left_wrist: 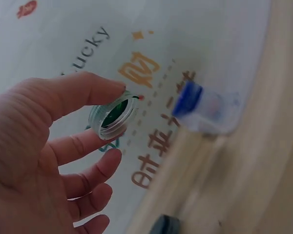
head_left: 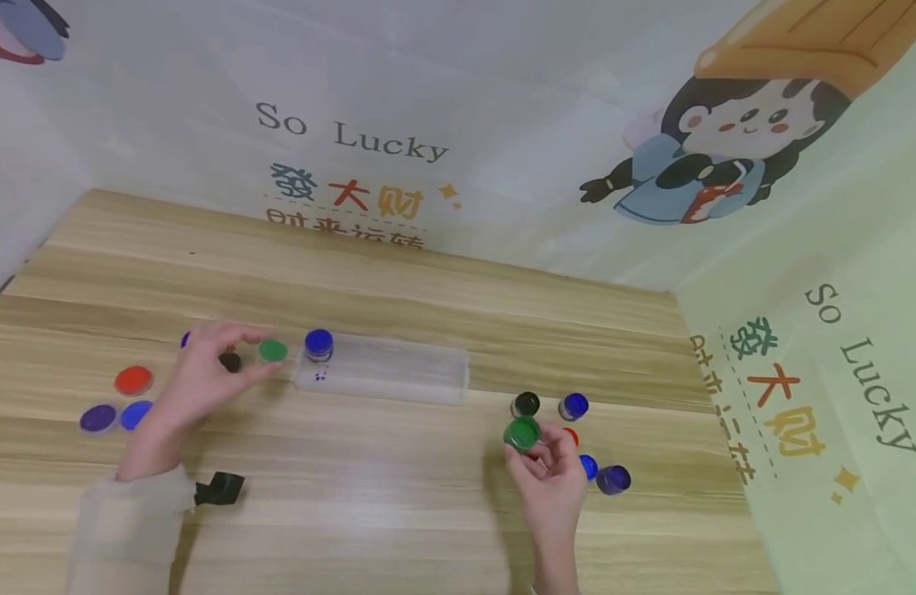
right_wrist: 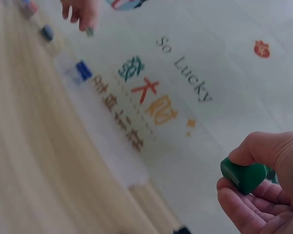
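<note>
My left hand (head_left: 201,376) pinches a green jar lid (head_left: 272,351) between thumb and forefinger, raised over the left of the table. In the left wrist view the lid (left_wrist: 114,116) shows a clear rim and a green inside; the other fingers are spread below it. On the right, my right hand (head_left: 551,479) holds a small jar of green paint (head_left: 522,433) by its sides. The right wrist view shows this green jar (right_wrist: 244,174) between thumb and fingers. A blue-topped jar (head_left: 319,345) stands at the left end of a clear plastic box (head_left: 398,369) between the hands.
Around the left hand lie a red lid (head_left: 134,380), a purple lid (head_left: 98,419), a blue lid (head_left: 135,415) and a black lid (head_left: 230,362). Near the right hand stand a black jar (head_left: 526,404), a blue jar (head_left: 574,406) and a dark purple jar (head_left: 613,479).
</note>
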`<act>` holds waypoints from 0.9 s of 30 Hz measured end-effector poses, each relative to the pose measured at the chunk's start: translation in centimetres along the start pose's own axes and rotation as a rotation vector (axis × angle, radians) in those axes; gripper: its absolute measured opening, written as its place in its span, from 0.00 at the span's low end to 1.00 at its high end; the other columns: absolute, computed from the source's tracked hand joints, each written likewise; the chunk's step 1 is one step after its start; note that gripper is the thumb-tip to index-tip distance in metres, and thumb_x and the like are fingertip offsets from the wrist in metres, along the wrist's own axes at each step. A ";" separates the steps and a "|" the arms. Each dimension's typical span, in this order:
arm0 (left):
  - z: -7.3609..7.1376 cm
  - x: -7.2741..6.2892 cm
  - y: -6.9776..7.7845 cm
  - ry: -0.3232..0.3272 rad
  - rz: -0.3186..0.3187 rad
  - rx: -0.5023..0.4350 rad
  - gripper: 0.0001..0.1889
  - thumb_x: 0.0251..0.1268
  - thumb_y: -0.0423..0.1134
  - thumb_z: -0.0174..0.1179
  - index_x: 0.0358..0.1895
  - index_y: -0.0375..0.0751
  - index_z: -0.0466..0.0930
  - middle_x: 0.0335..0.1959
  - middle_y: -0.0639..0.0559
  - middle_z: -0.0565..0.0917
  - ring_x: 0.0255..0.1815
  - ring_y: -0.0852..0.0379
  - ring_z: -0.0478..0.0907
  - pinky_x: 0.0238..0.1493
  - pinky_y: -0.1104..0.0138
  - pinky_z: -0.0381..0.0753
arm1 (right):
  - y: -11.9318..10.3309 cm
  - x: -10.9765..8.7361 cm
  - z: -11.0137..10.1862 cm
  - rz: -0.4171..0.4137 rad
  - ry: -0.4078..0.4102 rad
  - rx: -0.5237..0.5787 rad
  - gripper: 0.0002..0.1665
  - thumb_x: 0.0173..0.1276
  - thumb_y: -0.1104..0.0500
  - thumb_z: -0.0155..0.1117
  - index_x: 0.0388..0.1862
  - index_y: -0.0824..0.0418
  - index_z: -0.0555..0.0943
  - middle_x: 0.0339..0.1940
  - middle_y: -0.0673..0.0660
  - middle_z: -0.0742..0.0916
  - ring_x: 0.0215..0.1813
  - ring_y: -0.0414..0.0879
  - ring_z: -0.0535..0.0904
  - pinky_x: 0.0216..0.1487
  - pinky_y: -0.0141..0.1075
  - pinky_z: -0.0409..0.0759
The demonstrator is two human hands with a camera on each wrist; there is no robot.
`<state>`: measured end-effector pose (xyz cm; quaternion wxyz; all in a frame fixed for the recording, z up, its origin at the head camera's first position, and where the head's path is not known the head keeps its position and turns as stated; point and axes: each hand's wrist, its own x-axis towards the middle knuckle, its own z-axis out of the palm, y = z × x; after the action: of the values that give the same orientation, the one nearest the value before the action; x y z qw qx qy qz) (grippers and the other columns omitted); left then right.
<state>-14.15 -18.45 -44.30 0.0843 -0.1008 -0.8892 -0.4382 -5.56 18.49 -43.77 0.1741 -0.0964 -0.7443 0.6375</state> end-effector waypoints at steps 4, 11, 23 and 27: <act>0.3 -0.3 -1.1 -0.034 -0.021 0.084 0.20 0.48 0.36 0.70 0.46 0.32 0.80 0.49 0.30 0.77 0.52 0.33 0.65 0.50 0.42 0.57 | 1.1 -0.9 -1.9 0.061 0.063 -0.115 0.23 0.47 0.78 0.68 0.44 0.74 0.74 0.37 0.58 0.83 0.34 0.37 0.80 0.34 0.27 0.79; 0.6 -0.6 -1.9 -0.059 -0.046 0.186 0.22 0.44 0.39 0.73 0.45 0.36 0.82 0.48 0.31 0.75 0.47 0.35 0.62 0.45 0.42 0.53 | 3.1 -2.1 -4.3 0.123 0.160 -0.271 0.22 0.48 0.76 0.69 0.44 0.72 0.75 0.38 0.62 0.84 0.33 0.33 0.79 0.33 0.25 0.78; 0.7 -0.9 -2.8 -0.095 -0.057 0.283 0.21 0.39 0.40 0.74 0.41 0.38 0.84 0.46 0.34 0.72 0.43 0.36 0.60 0.43 0.41 0.52 | 4.5 -2.8 -5.8 0.177 0.143 -0.460 0.21 0.48 0.72 0.71 0.43 0.68 0.77 0.39 0.60 0.84 0.35 0.31 0.76 0.35 0.25 0.77; 0.6 -0.9 -2.8 -0.126 -0.085 0.312 0.19 0.40 0.40 0.73 0.40 0.38 0.84 0.47 0.34 0.71 0.44 0.36 0.60 0.44 0.41 0.50 | 5.1 -3.0 -5.7 0.153 0.137 -0.503 0.22 0.47 0.72 0.72 0.43 0.67 0.77 0.39 0.60 0.85 0.37 0.36 0.77 0.37 0.26 0.75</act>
<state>-14.01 -19.70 -47.00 0.0244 -0.0761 -0.9535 -0.2906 -1.00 23.50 -48.45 0.1460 -0.2357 -0.8562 0.4359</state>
